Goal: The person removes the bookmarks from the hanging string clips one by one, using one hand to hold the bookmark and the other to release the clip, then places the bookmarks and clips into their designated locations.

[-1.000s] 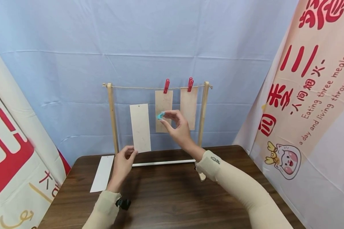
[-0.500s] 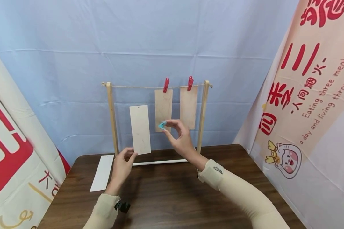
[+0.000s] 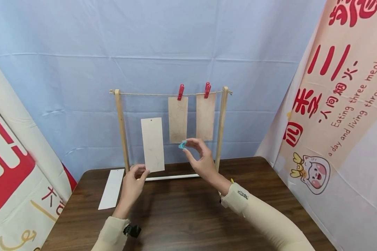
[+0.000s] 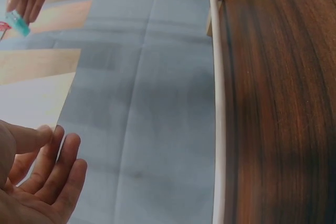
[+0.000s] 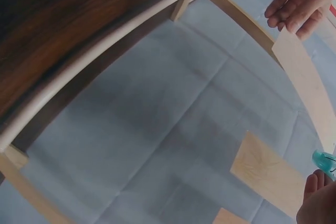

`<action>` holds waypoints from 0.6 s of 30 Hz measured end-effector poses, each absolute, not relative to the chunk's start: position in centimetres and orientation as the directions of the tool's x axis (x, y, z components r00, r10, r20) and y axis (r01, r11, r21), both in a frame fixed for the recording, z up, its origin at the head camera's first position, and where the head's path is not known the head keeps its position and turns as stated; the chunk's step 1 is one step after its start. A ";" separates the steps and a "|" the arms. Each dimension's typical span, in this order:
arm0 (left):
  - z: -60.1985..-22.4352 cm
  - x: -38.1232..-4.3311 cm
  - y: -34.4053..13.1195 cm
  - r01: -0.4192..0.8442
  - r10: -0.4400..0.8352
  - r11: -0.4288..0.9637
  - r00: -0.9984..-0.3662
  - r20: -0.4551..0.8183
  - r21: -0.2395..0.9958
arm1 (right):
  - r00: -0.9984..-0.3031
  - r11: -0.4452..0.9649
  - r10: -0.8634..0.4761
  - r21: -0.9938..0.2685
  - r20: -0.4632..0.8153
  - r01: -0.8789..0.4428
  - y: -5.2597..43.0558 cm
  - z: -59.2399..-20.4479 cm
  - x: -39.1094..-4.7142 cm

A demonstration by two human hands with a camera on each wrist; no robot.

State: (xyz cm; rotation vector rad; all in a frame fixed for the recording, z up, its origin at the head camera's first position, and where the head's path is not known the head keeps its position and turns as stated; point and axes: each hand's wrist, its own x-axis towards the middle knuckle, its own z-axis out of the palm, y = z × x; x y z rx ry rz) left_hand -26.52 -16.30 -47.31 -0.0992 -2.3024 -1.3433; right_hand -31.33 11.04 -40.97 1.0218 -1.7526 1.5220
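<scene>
Left hand: A person's left hand (image 3: 133,183) pinches the lower left corner of a pale card (image 3: 153,144), thin and rectangular, with a small hole near its top edge.
Right hand: The right hand (image 3: 203,159) pinches a glossy turquoise clip (image 3: 182,145) between thumb and fingertips, right of the pale card and lower than the string (image 3: 144,94).
Line: Rough-looking, the string spans two wooden posts (image 3: 120,125); red clips (image 3: 180,92) hold two tan cards (image 3: 178,120), faintly grained.
Gap: Blue cloth (image 3: 163,42) shows between the pale card and the nearer tan card.
Table: A white card (image 3: 111,190) lies flat on the dark wood-grain table (image 3: 188,223), left of a round white rod (image 3: 172,177).
Hard to see: The sleeved right forearm (image 3: 264,212) covers the right post's lower end; the right wrist view cuts off the clip, its exact shape unclear.
</scene>
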 end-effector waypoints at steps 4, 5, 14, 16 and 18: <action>-47.6 -26.2 -16.3 0.287 -0.172 0.508 -0.890 0.423 0.812 | -0.532 0.057 -0.152 -0.530 0.833 -0.846 11.7 -41.7 -31.1; -47.6 -26.1 -16.3 0.281 -0.174 0.511 -0.892 0.418 0.812 | -0.536 0.059 -0.150 -0.533 0.831 -0.844 11.9 -41.8 -31.0; -48.0 -25.3 -16.5 0.254 -0.157 0.532 -0.908 0.389 0.808 | -0.569 0.096 -0.122 -0.561 0.813 -0.822 12.7 -42.5 -30.1; -48.2 -25.1 -16.5 0.252 -0.158 0.532 -0.908 0.387 0.808 | -0.572 0.105 -0.118 -0.563 0.811 -0.820 12.9 -42.3 -29.4; -48.3 -24.9 -16.5 0.248 -0.160 0.534 -0.909 0.384 0.809 | -0.572 0.111 -0.115 -0.562 0.812 -0.820 13.2 -42.0 -28.7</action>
